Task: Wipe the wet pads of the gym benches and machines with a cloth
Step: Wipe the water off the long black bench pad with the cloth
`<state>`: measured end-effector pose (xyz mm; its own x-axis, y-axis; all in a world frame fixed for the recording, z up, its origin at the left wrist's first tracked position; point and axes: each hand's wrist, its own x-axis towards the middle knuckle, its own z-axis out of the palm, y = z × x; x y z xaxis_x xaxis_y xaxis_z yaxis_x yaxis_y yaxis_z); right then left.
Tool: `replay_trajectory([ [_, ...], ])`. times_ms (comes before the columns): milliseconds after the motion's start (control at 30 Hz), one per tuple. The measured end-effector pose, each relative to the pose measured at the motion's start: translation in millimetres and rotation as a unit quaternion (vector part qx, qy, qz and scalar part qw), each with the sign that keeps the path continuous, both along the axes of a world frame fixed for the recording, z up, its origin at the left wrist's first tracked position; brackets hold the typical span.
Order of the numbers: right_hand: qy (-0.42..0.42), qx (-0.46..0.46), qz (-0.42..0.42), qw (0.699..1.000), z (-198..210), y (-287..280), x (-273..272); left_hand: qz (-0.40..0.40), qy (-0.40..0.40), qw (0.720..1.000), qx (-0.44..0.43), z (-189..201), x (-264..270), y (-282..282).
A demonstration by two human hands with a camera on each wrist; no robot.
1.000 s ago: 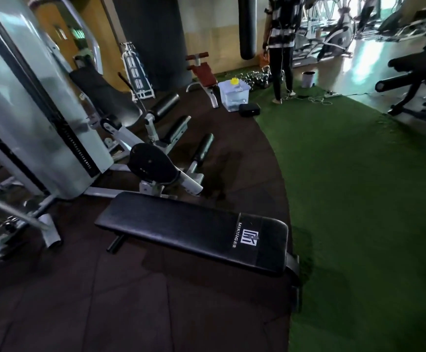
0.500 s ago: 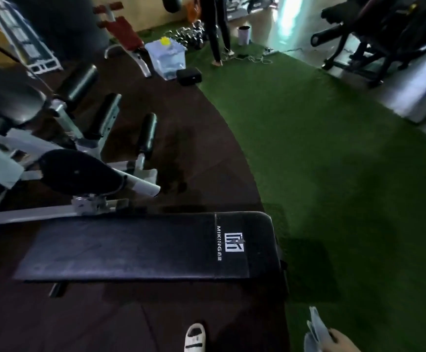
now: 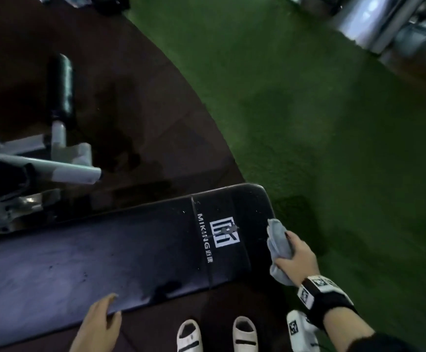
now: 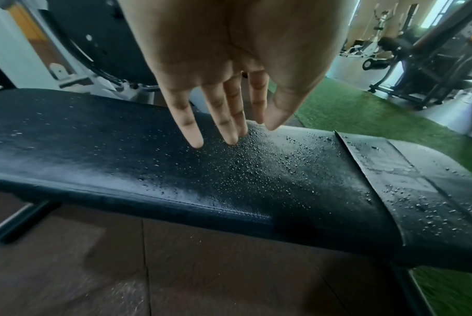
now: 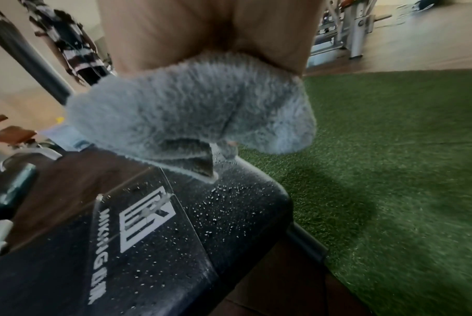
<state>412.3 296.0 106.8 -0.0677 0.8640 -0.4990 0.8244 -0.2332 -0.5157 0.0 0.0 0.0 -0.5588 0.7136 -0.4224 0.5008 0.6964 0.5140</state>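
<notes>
A flat black bench pad (image 3: 135, 252) with a white logo lies across the floor in front of me, beaded with water drops (image 4: 256, 162). My right hand (image 3: 295, 257) grips a bunched grey cloth (image 3: 278, 245) at the pad's right end. In the right wrist view the cloth (image 5: 191, 111) hangs just above the wet logo end of the bench pad (image 5: 175, 235). My left hand (image 3: 100, 323) is at the pad's near edge, fingers straight. In the left wrist view the left hand (image 4: 229, 132) hovers over the bench pad (image 4: 121, 154), holding nothing.
A white-framed machine (image 3: 54, 171) with a black roller pad (image 3: 62, 85) stands behind the bench on dark brown floor tiles. Green turf (image 3: 334, 148) spreads to the right. My white slippers (image 3: 245, 334) stand just in front of the bench. A person (image 5: 72, 42) stands far behind.
I have stepped up to the bench and looked down. Both hands have come into view: the right brought the cloth to the pad's right end, the left reached its near edge.
</notes>
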Motion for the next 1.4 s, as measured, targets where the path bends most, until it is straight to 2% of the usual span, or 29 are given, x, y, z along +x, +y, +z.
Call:
replay_trajectory([
  [67,-0.017,0.034,0.005,0.999,-27.4,14.3,-10.3,0.014,0.013,1.000,-0.017,25.5,16.2,33.0],
  [100,-0.025,0.060,0.006,0.998,-41.3,20.3,-15.2,-0.014,0.055,0.998,-0.011,21.7,19.4,44.8],
  [167,-0.043,0.100,0.019,0.994,-67.9,29.0,-21.8,-0.034,0.054,0.997,-0.051,9.6,19.1,58.2],
  [267,-0.136,0.122,0.077,0.980,-102.8,25.4,-21.5,-0.045,0.074,0.991,-0.103,-12.7,18.7,74.1],
  [367,-0.214,0.157,0.135,0.955,-129.7,11.2,-13.2,-0.028,0.083,0.984,-0.155,-25.1,26.5,81.6],
  [467,-0.218,0.183,0.141,0.948,-146.9,6.1,-5.2,-0.006,0.080,0.987,-0.141,-35.2,32.7,80.5],
  [633,-0.207,0.180,0.137,0.952,-161.9,21.8,-8.8,0.005,0.069,0.987,-0.143,-37.8,41.5,81.8],
  [767,-0.225,0.172,0.125,0.951,-160.1,31.3,-42.9,0.002,0.064,0.986,-0.154,-36.3,41.2,80.7],
  [933,-0.185,0.202,0.279,0.920,-152.4,1.9,-68.8,-0.002,0.055,0.986,-0.155,-32.5,41.1,83.8],
  [1033,-0.152,0.206,0.356,0.899,-151.8,-23.8,-37.4,-0.005,0.057,0.986,-0.157,-31.1,40.3,84.0],
  [1100,-0.158,0.197,0.376,0.892,-151.7,-33.6,-7.3,-0.007,0.056,0.985,-0.161,-29.7,40.5,84.7],
  [1167,-0.178,0.173,0.347,0.904,-150.0,-34.9,18.4,-0.010,0.056,0.984,-0.167,-28.0,40.6,85.6],
  [1267,-0.210,0.140,0.259,0.932,-148.0,-19.7,32.7,-0.015,0.057,0.983,-0.173,-27.6,41.0,86.9],
  [1400,-0.252,0.151,0.159,0.943,-151.7,22.1,4.0,-0.014,0.051,0.983,-0.174,-27.3,40.6,87.1],
])
